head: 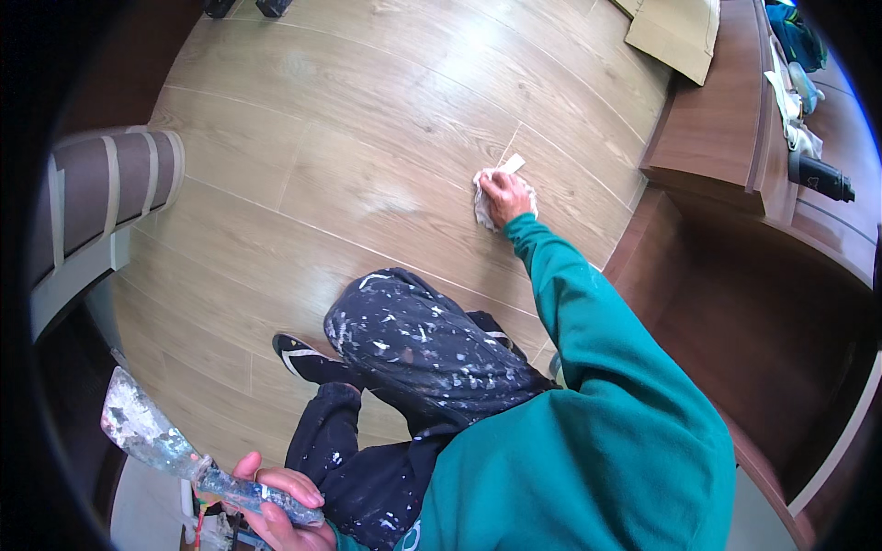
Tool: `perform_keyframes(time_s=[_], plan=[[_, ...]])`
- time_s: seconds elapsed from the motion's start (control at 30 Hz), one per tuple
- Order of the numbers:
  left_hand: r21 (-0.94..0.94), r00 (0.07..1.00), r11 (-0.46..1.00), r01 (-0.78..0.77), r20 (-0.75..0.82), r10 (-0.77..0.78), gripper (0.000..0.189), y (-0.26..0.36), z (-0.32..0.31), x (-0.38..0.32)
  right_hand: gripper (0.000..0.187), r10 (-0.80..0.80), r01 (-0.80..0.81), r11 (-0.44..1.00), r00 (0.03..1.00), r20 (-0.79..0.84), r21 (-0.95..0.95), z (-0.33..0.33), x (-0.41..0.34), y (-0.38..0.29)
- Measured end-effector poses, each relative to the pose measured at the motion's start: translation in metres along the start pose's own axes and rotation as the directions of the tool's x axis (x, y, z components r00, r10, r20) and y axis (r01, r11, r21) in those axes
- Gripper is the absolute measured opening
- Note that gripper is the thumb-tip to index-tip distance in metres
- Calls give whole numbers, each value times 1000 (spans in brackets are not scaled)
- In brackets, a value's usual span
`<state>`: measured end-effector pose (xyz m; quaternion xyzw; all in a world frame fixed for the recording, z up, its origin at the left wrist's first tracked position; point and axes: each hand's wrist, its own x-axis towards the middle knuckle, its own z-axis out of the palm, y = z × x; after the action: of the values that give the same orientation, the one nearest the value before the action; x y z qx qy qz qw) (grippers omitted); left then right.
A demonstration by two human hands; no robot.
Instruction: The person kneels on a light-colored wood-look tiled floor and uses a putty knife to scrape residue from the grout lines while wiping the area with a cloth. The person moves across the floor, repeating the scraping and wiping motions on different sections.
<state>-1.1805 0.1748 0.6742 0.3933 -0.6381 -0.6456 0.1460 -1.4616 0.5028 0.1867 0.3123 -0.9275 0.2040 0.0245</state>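
A white cloth (484,208) lies bunched on the wood-look tiled floor (386,138), and my right hand (506,196) presses on it with bent fingers. A small white strip (513,164) sticks out just beyond the fingertips. At the lower left, my left hand (279,506) holds a paint-crusted putty knife (148,427) by its handle, the broad blade pointing up and to the left, away from the floor cloth. My knees, in paint-spotted dark trousers, are between the two hands.
Wooden cabinetry with a deep opening (758,324) stands on the right, a black bottle (820,177) and cloths on its top. Flattened cardboard (672,41) leans at the upper right. A cushioned seat (131,179) with pale tape strips is at the left. Assorted items lie below my left hand.
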Motion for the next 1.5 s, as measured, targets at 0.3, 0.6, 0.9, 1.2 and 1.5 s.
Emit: perform_keyframes(time_s=[0.3,0.6,0.9,1.2,1.5], plan=[[64,995,996,60,-87,-55,53,-5,7,10,21,293,-296,954,955,-50,-48,-11,148,24],[0,992,999,50,-113,-50,54,-3,-2,-1,19,256,-255,967,966,25,-22,-19,139,27],[17,993,999,49,-110,-47,56,8,3,-17,23,345,-347,937,937,58,32,-27,101,39],[164,981,967,192,-51,-186,61,14,17,8,21,209,-212,977,975,-70,-28,98,290,-43],[63,986,993,103,-140,-93,52,3,18,-7,24,391,-391,920,903,177,-35,-35,112,75]])
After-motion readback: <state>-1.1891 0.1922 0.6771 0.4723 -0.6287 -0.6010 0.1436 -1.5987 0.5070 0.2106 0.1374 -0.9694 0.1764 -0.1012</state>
